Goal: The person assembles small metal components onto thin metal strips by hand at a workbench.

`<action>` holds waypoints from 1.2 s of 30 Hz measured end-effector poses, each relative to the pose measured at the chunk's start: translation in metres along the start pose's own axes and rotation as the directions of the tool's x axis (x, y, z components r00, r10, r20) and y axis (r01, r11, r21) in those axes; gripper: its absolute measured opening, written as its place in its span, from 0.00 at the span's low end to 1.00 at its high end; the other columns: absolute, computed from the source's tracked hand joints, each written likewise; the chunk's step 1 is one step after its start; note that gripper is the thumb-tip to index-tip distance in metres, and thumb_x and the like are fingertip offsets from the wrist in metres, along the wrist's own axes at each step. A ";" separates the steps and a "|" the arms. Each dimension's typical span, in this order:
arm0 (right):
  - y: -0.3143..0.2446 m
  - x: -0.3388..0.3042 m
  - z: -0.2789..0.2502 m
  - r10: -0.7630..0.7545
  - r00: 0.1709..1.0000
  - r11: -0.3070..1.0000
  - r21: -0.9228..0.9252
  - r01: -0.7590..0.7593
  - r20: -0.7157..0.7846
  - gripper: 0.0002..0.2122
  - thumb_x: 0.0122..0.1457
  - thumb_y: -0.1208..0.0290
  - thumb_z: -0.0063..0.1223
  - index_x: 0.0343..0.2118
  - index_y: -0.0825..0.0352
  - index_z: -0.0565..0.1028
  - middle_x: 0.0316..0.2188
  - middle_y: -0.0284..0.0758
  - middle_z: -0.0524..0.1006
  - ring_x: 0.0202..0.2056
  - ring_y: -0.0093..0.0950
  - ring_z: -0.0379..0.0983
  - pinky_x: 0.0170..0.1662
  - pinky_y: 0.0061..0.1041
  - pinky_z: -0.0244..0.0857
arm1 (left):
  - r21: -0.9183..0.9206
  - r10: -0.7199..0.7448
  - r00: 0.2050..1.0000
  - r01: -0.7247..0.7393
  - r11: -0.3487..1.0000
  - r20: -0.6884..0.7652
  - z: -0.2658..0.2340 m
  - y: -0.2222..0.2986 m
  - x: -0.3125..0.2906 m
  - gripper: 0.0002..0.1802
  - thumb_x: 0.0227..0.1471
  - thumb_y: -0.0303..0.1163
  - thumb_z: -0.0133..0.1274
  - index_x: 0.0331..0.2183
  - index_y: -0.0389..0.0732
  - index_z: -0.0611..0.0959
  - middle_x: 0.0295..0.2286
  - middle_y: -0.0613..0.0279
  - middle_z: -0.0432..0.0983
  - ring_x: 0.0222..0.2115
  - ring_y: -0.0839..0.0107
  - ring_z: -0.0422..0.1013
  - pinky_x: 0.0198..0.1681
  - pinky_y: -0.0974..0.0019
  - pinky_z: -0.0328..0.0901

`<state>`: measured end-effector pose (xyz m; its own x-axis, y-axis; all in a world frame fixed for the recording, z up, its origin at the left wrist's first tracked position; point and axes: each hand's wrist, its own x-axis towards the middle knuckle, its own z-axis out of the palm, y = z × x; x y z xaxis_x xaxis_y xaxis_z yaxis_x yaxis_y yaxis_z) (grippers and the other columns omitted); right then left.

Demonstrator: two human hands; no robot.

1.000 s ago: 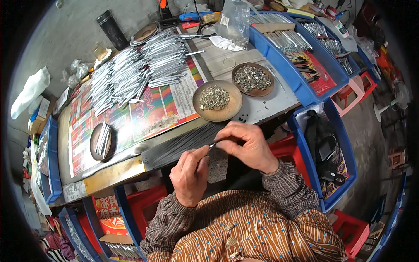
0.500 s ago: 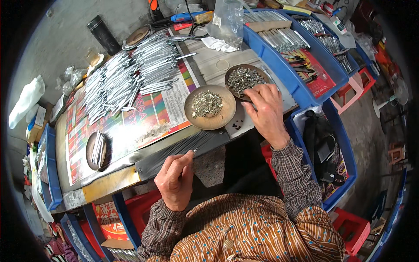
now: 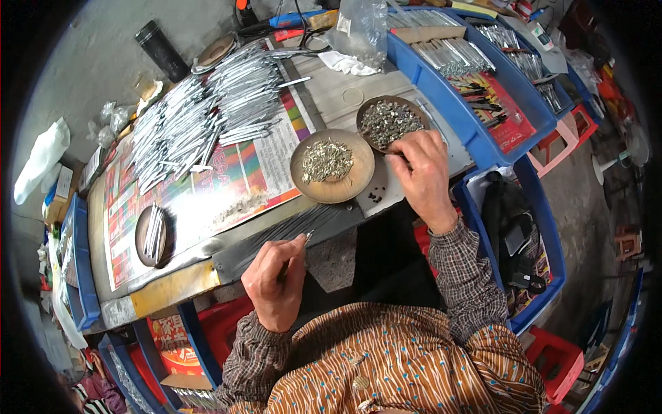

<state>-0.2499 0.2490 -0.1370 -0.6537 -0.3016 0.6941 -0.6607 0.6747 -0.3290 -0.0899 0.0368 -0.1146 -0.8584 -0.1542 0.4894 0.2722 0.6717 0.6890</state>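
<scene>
My left hand (image 3: 276, 284) is closed at the near edge of the table, thumb and forefinger pinched on a small thin silvery metal piece (image 3: 309, 236) that pokes out past the fingertips. My right hand (image 3: 426, 181) is at the near right rim of a dark round dish (image 3: 365, 140) heaped with tiny grey parts (image 3: 387, 123). Its fingers are curled together; whatever they may hold is hidden. Between the hands lies a wooden plate (image 3: 332, 192) with a pile of small brass-coloured pieces (image 3: 327, 160). A few tiny black bits (image 3: 376, 195) lie beside that plate.
Bundles of slim silvery rods (image 3: 234, 96) cover the table's far left, with a few in a small oval dish (image 3: 145, 234) nearer. Blue trays (image 3: 507, 131) of similar rods stand at right, above a blue bin (image 3: 552, 255) holding black items. A clear bag (image 3: 362, 34) stands behind.
My right hand has drawn back slightly toward me from the dark dish, its fingertips now at the rim. My left hand keeps its pinch on the small metal piece, almost in place.
</scene>
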 end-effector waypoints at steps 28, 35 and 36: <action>-0.122 -0.038 -0.004 0.048 0.948 0.453 0.839 -0.302 0.315 0.08 0.48 0.85 0.55 0.32 0.71 0.73 0.29 0.35 0.74 0.32 0.26 0.73 0.35 0.22 0.67 | -0.748 -0.459 0.865 0.441 0.496 0.205 -0.005 0.010 -0.024 0.08 0.52 0.20 0.51 0.37 0.33 0.79 0.24 0.68 0.74 0.18 0.87 0.61 0.19 0.81 0.56; -0.124 -0.037 -0.002 0.002 0.985 0.539 0.829 -0.145 0.171 0.06 0.47 0.84 0.55 0.30 0.71 0.74 0.28 0.36 0.74 0.30 0.29 0.73 0.33 0.23 0.66 | -0.706 -0.387 0.914 0.351 0.615 0.117 -0.003 0.011 -0.023 0.08 0.51 0.19 0.47 0.36 0.34 0.77 0.22 0.65 0.72 0.14 0.85 0.58 0.15 0.80 0.51; -0.126 -0.038 0.001 0.012 0.986 0.521 0.841 -0.148 0.166 0.06 0.47 0.83 0.56 0.30 0.70 0.74 0.27 0.35 0.74 0.30 0.29 0.73 0.33 0.24 0.66 | -0.715 -0.400 0.910 0.352 0.604 0.111 -0.006 0.010 -0.025 0.08 0.52 0.20 0.47 0.37 0.34 0.77 0.21 0.66 0.71 0.14 0.86 0.56 0.15 0.80 0.49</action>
<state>-0.1423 0.1747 -0.1221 -0.7137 -0.4016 0.5740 -0.5576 -0.1704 -0.8125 -0.0630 0.0433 -0.1168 -0.9380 -0.3285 0.1107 0.1728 -0.1661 0.9708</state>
